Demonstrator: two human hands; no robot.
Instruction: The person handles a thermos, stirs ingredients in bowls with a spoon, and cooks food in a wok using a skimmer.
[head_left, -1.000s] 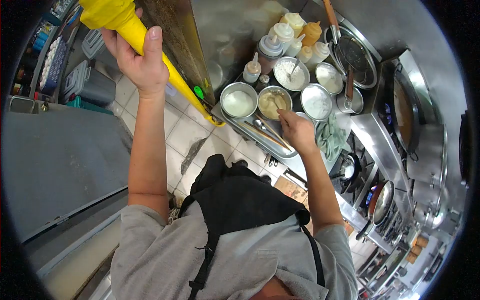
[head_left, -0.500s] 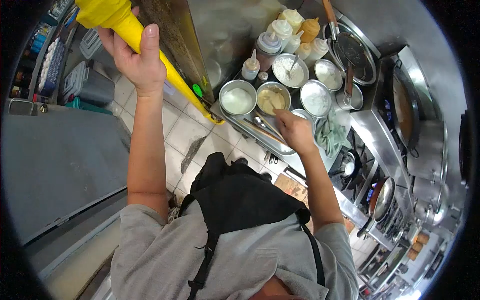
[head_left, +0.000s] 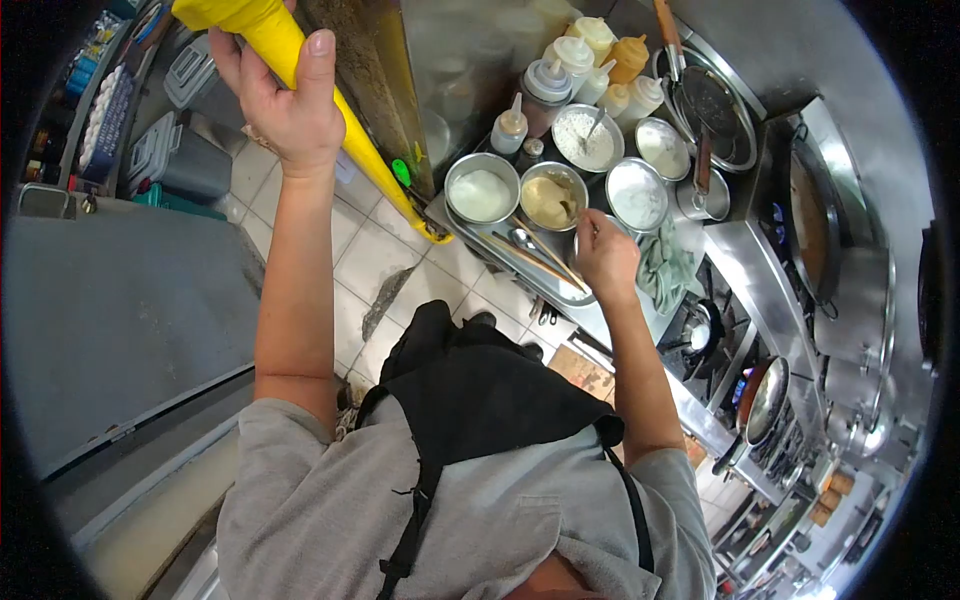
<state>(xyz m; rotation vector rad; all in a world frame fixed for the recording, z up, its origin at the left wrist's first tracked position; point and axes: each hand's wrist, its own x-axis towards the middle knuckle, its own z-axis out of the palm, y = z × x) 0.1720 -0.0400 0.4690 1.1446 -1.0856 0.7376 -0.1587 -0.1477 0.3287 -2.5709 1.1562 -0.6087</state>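
"Right hand (head_left: 607,255) and utensil (head_left: 568,208) have shifted toward the right side of the paste bowl (head_left: 555,169) since half a second ago. What else, from the left?"

"Leftmost, the left hand (head_left: 290,115) is wrapped around a yellow-covered pole (head_left: 372,160), thumb on the near side. It takes no part at the bowls."

"Next?"

"On the desk (head_left: 656,326), a metal bowl of white contents (head_left: 481,197), apart from both hands. Just right of it sits the paste bowl, with chopsticks (head_left: 549,254) lying nearby."

"How far along is that paste?"

"Wet and pale yellow, so I'd judge its ingredients already combined. The utensil's end is in it, pinched by the right hand, so working it isn't finished. Whether lumps remain, I cannot tell."

"And farther right?"

"A frying pan (head_left: 768,405) sits over a lit burner, so heat is already on. Neither hand touches it, and I see no paste transferred there."
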